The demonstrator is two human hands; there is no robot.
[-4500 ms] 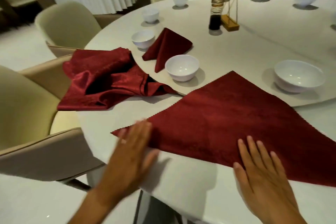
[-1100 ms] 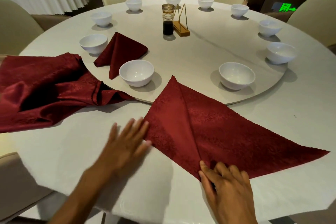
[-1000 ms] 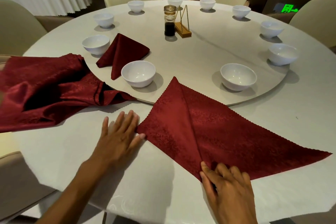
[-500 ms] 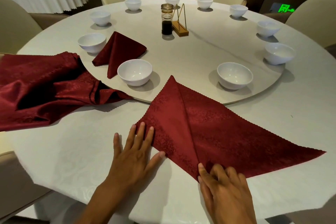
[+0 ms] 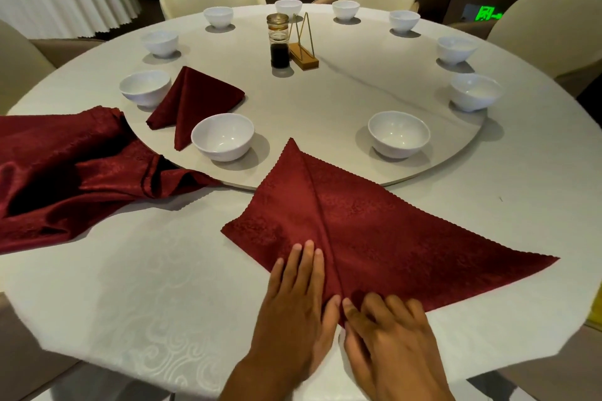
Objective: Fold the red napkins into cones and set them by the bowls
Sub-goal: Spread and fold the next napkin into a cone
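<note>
- Flat and straight-fingered, the left hand (image 5: 294, 312) pressed on the near left flap of the half-folded red napkin (image 5: 374, 231), grasping nothing; half a second before it had lain further left, mostly on the white tablecloth (image 5: 136, 286), with only its fingertips at the napkin's left edge.
- Beside it, thumbs nearly touching, the right hand (image 5: 389, 332) held down the napkin's near point with fingers bent over the cloth, where it had been in the earlier frames; whether it pinched the fabric or only pressed cannot be told.
- At the far left a loose pile of red napkins (image 5: 65, 172) lay heaped on the table edge, its place unchanged.
- Right of the pile, one finished napkin cone (image 5: 192, 101) lay on the turntable (image 5: 325, 101) between two white bowls (image 5: 145, 88) (image 5: 223, 136).
- The half-folded napkin lay on the tablecloth in front of the person, its far tip overlapping the turntable rim between the near left bowl and the near right bowl (image 5: 399, 133).
- At mid-turntable stood a sauce jar (image 5: 279, 41) just beside a wooden stand (image 5: 304, 57).
- More white bowls ringed the turntable's far and right rim.
</note>
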